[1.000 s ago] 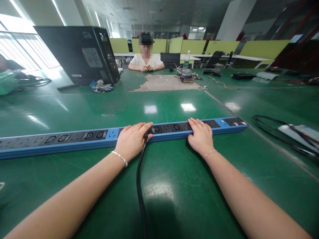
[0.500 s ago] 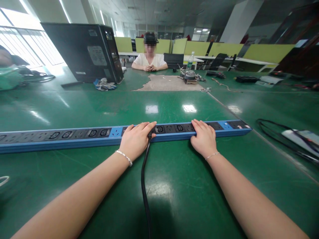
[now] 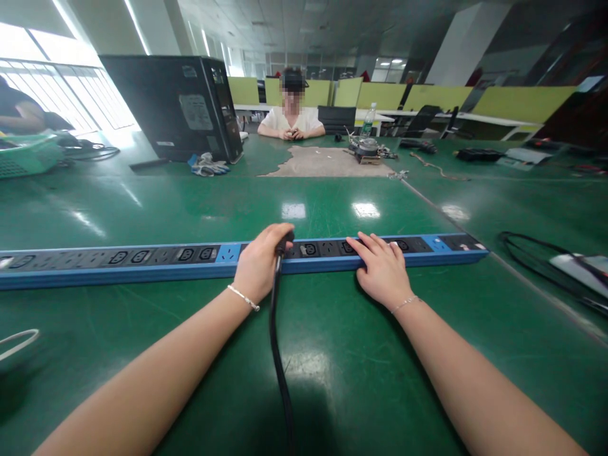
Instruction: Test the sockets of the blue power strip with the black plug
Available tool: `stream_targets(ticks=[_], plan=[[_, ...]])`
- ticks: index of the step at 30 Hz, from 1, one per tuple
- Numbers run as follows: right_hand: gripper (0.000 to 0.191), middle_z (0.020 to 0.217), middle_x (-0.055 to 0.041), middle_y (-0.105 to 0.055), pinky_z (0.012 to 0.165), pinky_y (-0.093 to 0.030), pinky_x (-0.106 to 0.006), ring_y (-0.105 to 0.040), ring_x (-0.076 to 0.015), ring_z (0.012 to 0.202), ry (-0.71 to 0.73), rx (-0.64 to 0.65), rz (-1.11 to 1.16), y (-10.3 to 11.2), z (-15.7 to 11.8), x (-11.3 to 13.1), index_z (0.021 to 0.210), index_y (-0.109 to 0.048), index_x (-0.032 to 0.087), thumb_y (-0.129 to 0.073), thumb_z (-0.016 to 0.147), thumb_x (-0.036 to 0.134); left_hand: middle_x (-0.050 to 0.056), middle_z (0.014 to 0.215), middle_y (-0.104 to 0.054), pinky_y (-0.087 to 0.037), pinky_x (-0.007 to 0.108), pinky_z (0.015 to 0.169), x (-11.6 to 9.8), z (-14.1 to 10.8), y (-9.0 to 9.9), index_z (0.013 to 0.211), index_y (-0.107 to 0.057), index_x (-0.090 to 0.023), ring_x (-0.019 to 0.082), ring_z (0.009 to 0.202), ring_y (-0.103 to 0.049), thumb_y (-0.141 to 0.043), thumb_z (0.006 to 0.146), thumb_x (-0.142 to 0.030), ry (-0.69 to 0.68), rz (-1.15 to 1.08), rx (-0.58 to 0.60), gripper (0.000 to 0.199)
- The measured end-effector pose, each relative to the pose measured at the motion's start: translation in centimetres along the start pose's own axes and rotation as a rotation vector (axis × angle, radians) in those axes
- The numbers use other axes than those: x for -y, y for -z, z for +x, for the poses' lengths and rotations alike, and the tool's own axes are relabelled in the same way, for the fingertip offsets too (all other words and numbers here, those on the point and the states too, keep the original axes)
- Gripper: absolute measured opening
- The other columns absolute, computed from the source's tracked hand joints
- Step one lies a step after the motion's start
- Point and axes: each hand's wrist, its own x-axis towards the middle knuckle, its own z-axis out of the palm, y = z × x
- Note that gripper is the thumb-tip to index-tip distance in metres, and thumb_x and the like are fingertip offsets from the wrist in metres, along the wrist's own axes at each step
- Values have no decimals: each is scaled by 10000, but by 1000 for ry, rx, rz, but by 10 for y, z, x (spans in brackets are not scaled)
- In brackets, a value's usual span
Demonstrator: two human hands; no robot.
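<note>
A long blue power strip [image 3: 161, 271] with black and blue sockets lies across the green table. My left hand [image 3: 259, 263] is closed around a black power plug [image 3: 285, 243] above the strip's middle. From the plug a black cord [image 3: 274, 329] runs down toward me. The plug's front end is partly hidden by my fingers, so whether it touches a socket cannot be told. My right hand [image 3: 382, 269] rests on the strip farther right, fingers stretched out over the sockets, with nothing held.
Beyond the strip stand a black computer case [image 3: 166, 107], gloves [image 3: 208, 166], a green basket [image 3: 31, 155] and a water bottle [image 3: 368, 120]. A person [image 3: 292, 117] sits across the table. Black cables [image 3: 532, 259] lie at right.
My left hand has lifted a little and tilted with the plug, which now shows higher above the strip. My right hand's fingers have spread and reached leftward over the sockets.
</note>
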Motion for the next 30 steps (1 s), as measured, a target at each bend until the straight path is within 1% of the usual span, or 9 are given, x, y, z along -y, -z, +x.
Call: stream_targets(ticks=[2, 5, 7, 9, 12, 14, 17, 21, 30], plan=[[604, 1397, -4, -454, 1056, -244, -513, -381, -233, 1282, -5, 1, 7, 0, 0, 0, 1322, -462, 311, -452, 742, 145, 50, 1143, -629, -451, 285, 900, -1, 9, 14, 1205, -514, -218, 163, 998, -609, -434, 910, -293, 65, -36, -149, 315], [603, 1398, -3, -453, 1055, -249, -513, -382, -235, 1283, -9, 5, 16, 1, 0, 0, 1321, -464, 310, -454, 742, 142, 48, 1124, -642, -481, 277, 840, 14, 17, 41, 1215, -530, -225, 175, 942, -633, -447, 894, -345, 150, -11, -115, 353], [601, 1397, -5, -454, 1054, -252, -514, -385, -236, 1280, -12, 7, 20, 1, 0, 1, 1319, -467, 308, -454, 743, 140, 48, 1057, -669, -492, 305, 825, 36, 16, 59, 1228, -533, -234, 196, 914, -643, -434, 886, -398, 256, 52, -62, 392], [597, 1398, -7, -453, 1054, -252, -516, -385, -236, 1281, -15, 5, 23, 1, 1, 1, 1317, -471, 307, -455, 743, 139, 55, 987, -691, -496, 334, 825, 63, 11, 75, 1245, -529, -230, 220, 911, -644, -413, 874, -445, 326, 106, 65, 444], [593, 1393, -9, -459, 1056, -250, -518, -383, -238, 1282, -19, 0, 29, 1, 1, 1, 1310, -478, 308, -461, 742, 140, 68, 1030, -687, -488, 352, 843, 94, 2, 91, 1252, -533, -227, 241, 939, -637, -397, 849, -481, 309, 135, 276, 495], [591, 1390, -9, -463, 1058, -248, -518, -382, -238, 1282, -25, -2, 34, 1, 1, 1, 1309, -480, 307, -464, 742, 142, 64, 1038, -687, -492, 349, 833, 103, -1, 94, 1247, -542, -241, 245, 926, -641, -393, 839, -497, 285, 116, 414, 504], [587, 1389, -8, -465, 1060, -248, -515, -385, -236, 1280, -31, 1, 35, 1, 1, 1, 1307, -482, 307, -463, 744, 143, 61, 1019, -695, -497, 349, 823, 102, -4, 91, 1267, -526, -247, 245, 897, -649, -383, 840, -516, 285, 93, 501, 525], [588, 1389, -10, -465, 1062, -247, -512, -382, -236, 1282, -25, 8, 36, 2, 1, 1, 1309, -481, 305, -462, 745, 143, 59, 1019, -698, -497, 346, 821, 99, -5, 86, 1277, -514, -252, 239, 885, -657, -382, 843, -531, 249, 99, 545, 533], [593, 1392, -15, -461, 1059, -245, -513, -383, -241, 1276, -19, 4, 42, 0, 1, 0, 1312, -478, 308, -454, 744, 139, 72, 1037, -695, -501, 376, 767, 92, -11, 83, 1282, -498, -278, 275, 899, -666, -349, 880, -515, 181, 246, 517, 489]])
